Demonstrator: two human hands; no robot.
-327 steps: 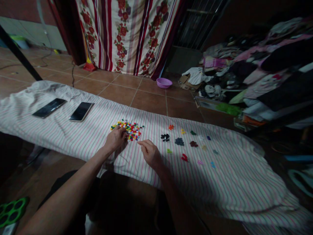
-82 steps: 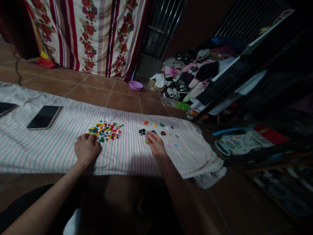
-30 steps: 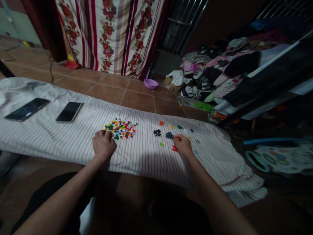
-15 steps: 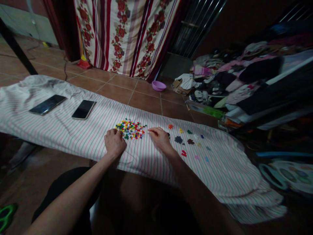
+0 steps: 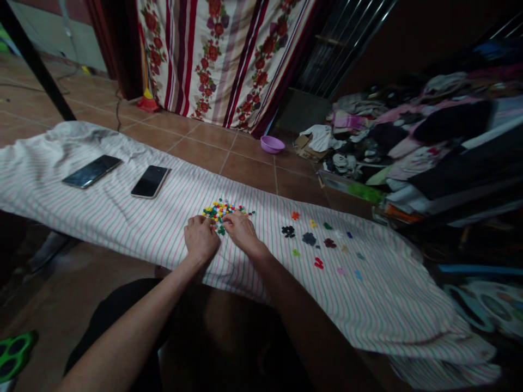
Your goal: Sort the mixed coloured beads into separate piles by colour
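Observation:
A mixed heap of tiny coloured pieces, perhaps beads, (image 5: 222,208) lies on a striped cloth (image 5: 163,228). At the heap's near left edge rests my left hand (image 5: 201,238), its fingers curled in; whether anything is between them is hidden. My right hand (image 5: 242,231) reaches over the heap's right side, thumb and forefinger pinched down among the pieces; anything in the pinch is too small to make out. Sorted by colour, small groups lie to the right: black pieces (image 5: 288,232), dark grey pieces (image 5: 309,238), brown pieces (image 5: 329,243), orange pieces (image 5: 295,216) and red pieces (image 5: 318,263), among others.
Two phones, a larger one (image 5: 92,171) and a smaller one (image 5: 150,182), lie on the cloth at the left. Beyond it, a purple bowl (image 5: 272,144) sits on the tiled floor before a flowered curtain (image 5: 229,60). Clothes (image 5: 392,130) are piled at the right.
My right hand has moved left from beside the heap onto its right side. Black and light green groups it had covered now show. The whole view has shifted slightly.

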